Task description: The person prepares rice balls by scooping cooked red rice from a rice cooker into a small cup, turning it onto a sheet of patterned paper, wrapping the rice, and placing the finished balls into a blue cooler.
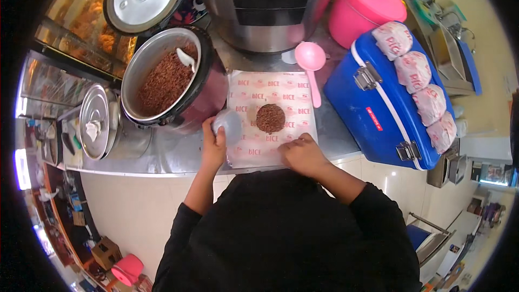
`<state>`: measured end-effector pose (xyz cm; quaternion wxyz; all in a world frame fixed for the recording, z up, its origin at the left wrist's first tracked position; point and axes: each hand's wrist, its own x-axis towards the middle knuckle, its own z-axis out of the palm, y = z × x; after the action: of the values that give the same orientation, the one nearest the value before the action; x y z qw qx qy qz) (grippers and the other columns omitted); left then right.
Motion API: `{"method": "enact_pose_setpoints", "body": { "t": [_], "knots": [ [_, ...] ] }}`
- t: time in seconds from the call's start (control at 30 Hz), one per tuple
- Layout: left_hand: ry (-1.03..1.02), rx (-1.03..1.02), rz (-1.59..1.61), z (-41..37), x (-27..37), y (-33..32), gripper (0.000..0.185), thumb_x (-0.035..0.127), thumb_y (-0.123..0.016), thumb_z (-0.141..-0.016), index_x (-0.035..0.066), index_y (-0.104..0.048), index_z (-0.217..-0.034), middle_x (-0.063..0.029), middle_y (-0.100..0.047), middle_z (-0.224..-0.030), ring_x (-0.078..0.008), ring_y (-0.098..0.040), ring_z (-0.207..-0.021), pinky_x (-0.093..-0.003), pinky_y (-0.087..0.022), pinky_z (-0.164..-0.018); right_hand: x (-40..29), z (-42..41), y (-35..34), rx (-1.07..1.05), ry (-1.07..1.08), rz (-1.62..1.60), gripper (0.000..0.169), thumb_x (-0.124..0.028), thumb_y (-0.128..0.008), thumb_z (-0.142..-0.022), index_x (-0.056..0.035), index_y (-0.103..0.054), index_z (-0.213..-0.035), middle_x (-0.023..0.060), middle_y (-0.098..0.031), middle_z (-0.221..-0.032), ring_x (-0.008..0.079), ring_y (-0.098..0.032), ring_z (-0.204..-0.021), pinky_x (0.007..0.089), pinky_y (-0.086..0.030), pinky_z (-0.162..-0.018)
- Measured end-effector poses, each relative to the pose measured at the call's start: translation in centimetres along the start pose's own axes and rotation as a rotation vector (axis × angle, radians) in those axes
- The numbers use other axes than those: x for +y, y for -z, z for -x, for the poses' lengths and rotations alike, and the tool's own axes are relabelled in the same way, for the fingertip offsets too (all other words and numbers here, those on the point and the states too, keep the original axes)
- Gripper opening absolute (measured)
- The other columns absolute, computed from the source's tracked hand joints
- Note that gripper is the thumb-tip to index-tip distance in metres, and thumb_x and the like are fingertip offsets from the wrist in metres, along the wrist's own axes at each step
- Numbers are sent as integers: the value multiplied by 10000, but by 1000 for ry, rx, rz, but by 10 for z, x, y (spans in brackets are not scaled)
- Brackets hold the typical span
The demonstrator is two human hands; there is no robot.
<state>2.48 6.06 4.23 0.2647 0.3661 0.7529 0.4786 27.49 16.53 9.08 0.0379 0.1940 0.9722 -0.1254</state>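
My left hand [214, 142] grips a small translucent plastic bowl [228, 126] at the left edge of a stack of printed wrapping paper [252, 89]. On the paper sits a round mound of brown-red cooked rice [271, 119]. My right hand [304, 154] rests over the paper's lower right part, fingers curled; whether it pinches the sheet is hidden. Left of the paper stands an open rice cooker [219, 85] holding more of the rice [164, 85] and a white spoon [186, 58]. A pink ladle [311, 56] lies at the paper's upper right edge.
Several wrapped parcels [412, 72] sit in a row on a blue cooler box [348, 85] at right. Behind the paper stand a large steel cooker [221, 12] and a pink lidded bucket [365, 4]. A metal lid [94, 121] lies at left. The steel counter's edge [162, 173] runs before me.
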Motion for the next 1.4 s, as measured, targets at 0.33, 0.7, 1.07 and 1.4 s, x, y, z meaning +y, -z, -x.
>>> {"method": "enact_pose_setpoints", "body": {
  "t": [0.33,0.7,1.07,1.4],
  "knots": [
    [-65,537,-597,34,15,61,280,153,-571,-880,27,-578,-1131,-145,-622,-1027,-357,-578,-938,-423,-463,-836,15,-11,16,221,-64,-197,52,-205,-659,-823,-157,-675,-834,-5,-674,-848,176,-645,-774,391,-406,-784],
    [-1056,-289,-661,-1,54,-59,378,141,-584,-779,50,-605,-1145,-98,-582,-1184,-266,-553,-1140,-391,-455,-980,91,-70,-11,208,-405,-944,188,-228,-733,-790,-81,-719,-906,127,-707,-847,281,-687,-725,357,-539,-688],
    [-940,-256,-751,-19,49,-79,439,142,-519,-831,51,-547,-1259,-116,-549,-1310,-280,-537,-1179,-408,-434,-1007,126,-116,-17,327,-557,103,186,-232,-561,-884,-102,-692,-902,126,-658,-899,304,-684,-752,437,-553,-632],
    [-722,-310,-545,-54,53,-76,462,124,-629,-805,108,-537,-1258,-97,-577,-1204,-291,-533,-1125,-418,-410,-999,127,-129,6,735,-224,-127,211,-135,-737,-744,-88,-636,-923,115,-644,-916,313,-653,-772,396,-522,-734]
  ]
}}
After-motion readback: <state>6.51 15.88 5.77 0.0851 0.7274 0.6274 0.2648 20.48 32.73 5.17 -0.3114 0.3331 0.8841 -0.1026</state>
